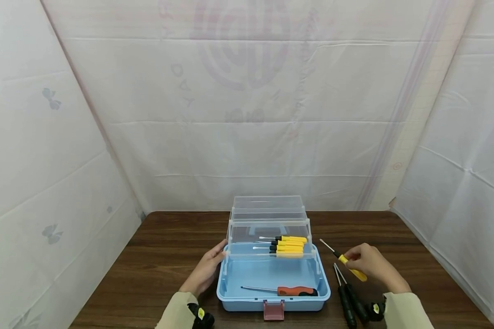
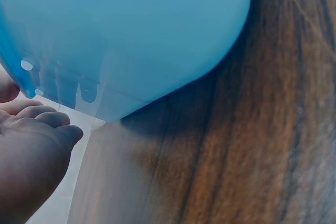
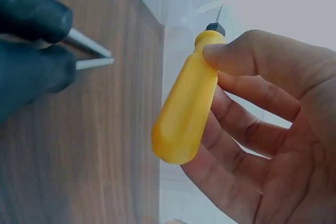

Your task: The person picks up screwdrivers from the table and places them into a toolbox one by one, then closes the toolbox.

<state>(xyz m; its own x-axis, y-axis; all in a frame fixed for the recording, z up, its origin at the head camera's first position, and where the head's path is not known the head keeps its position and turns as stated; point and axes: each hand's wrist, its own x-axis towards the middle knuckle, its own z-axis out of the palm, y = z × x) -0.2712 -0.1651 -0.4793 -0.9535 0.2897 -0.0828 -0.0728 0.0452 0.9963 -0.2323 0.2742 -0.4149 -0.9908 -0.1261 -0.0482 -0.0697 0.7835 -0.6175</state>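
My right hand (image 1: 368, 262) holds a yellow-handled screwdriver (image 3: 186, 103) by its handle, thumb across the neck, above the table right of the toolbox. Its thin shaft points up and left in the head view. At the left wall of the open light-blue toolbox (image 1: 234, 304), near the hinge side, my left hand (image 1: 207, 269) holds the edge. In the left wrist view its lower fingers (image 2: 52, 116) look curled beside the box. Several yellow-and-black screwdrivers (image 1: 290, 243) lie in the clear tray (image 1: 238, 233). An orange-and-black screwdriver (image 1: 294, 291) lies on the box floor.
Two dark-handled screwdrivers (image 1: 347, 301) lie side by side on the wooden table (image 1: 148, 274), right of the toolbox, below my right hand. The box's reddish latch (image 1: 273, 311) hangs at the front. White sheeting (image 1: 247, 151) surrounds the table at the back and sides.
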